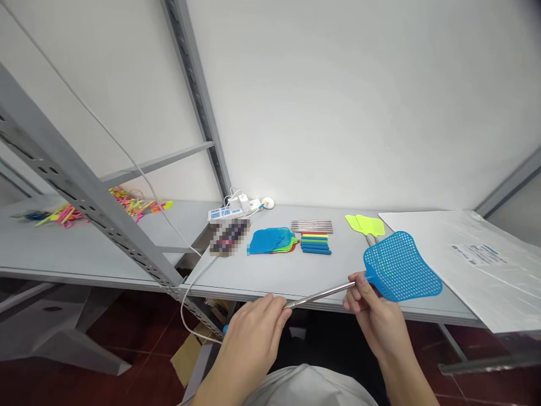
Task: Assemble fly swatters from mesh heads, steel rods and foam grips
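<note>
A fly swatter with a blue mesh head and a metal rod is held slantwise over the table's front edge. My right hand pinches the rod close under the head. My left hand is wrapped round the other end, where a bit of blue shows beyond the fingers; most of the grip is hidden. Behind lie a stack of swatter heads, blue on top, a row of coloured handle tubes, and several thin metal rods. Two yellow swatters rest beyond my right hand.
A white flat package lies at the right. At the back left stand a power strip and a white cable. A grey shelf post rises on the left, with colourful plastic pieces on the neighbouring table.
</note>
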Demonstrator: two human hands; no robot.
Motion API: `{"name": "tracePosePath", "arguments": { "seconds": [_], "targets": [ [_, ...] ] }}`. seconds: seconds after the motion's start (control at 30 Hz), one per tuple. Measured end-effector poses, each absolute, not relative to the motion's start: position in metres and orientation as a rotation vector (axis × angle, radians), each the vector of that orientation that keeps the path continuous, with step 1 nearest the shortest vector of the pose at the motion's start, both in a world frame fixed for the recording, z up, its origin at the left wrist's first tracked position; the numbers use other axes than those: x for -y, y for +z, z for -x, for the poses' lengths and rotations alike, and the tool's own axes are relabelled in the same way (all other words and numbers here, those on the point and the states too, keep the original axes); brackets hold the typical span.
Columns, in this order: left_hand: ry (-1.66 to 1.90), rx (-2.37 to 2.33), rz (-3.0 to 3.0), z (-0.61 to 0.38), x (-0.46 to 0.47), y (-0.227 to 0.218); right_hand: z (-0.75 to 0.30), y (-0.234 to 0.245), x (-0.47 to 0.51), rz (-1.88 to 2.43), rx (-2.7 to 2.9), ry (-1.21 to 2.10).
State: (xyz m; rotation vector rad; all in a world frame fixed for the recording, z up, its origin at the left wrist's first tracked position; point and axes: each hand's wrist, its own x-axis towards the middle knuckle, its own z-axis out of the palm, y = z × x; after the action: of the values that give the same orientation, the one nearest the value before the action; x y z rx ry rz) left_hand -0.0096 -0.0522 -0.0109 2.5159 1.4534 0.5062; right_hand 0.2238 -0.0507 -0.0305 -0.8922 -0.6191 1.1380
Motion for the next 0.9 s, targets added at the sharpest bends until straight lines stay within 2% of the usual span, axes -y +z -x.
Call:
{"name": "tracePosePath", "arguments": {
  "seconds": [0.33, 0.57, 0.7, 0.77, 0.9],
  "targets": [
    [0.584, -1.456, -2.913, -0.037, 0.023, 0.014, -0.219, -0.024, 0.056, 0.891, 0.728, 1.066],
    [0.710, -1.443, -2.811, -0.049, 0.004, 0.012, -0.233, -0.028, 0.061, 0.978, 0.892, 0.889],
    [0.870, -1.363, -2.808, -0.048, 0.002, 0.007, -0.239, -0.022, 0.061, 0.947, 0.845, 0.918],
    [1.133, -1.300, -2.776, -0.049, 0.010, -0.003, -0.245, -0.020, 0.059, 0.877, 0.775, 0.904],
    [2.124, -0.973, -2.307, -0.055, 0.033, -0.039, -0.251, -0.021, 0.053, 0.811, 0.642, 0.854]
  ]
}}
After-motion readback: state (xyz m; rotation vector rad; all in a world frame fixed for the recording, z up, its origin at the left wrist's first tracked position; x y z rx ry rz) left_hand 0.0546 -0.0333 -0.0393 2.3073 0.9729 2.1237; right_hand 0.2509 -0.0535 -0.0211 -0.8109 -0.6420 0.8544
